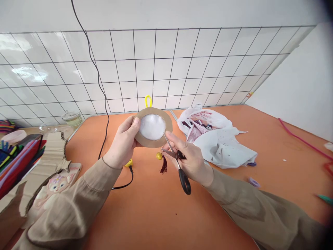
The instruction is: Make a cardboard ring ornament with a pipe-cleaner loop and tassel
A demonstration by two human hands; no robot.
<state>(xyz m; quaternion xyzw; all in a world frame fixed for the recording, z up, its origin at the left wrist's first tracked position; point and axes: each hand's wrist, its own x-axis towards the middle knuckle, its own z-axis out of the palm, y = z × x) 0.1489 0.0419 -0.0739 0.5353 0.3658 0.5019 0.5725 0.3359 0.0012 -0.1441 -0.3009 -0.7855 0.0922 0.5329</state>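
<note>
My left hand (124, 140) grips the left edge of a round cardboard ring (168, 121), thumb on its face. White fluffy filling (152, 127) shows in the ring's middle, and a yellow loop (148, 101) stands up from its top. A small yellow bell (159, 156) and a dark red tassel (163, 165) hang below it. In my right hand (194, 158) is a pair of scissors (184, 180) with black handles and parted blades, one reaching the ring's lower right inner edge. My right fingers also lie near or against the ring's lower right rim.
A white plastic bag (218, 139) with fabric inside lies to the right on the orange table (145, 218). Torn cardboard (53, 149), a phone (58, 187) in a cartoon case and coloured strips (23, 159) lie at left. A black cable (106, 104) hangs down the tiled wall.
</note>
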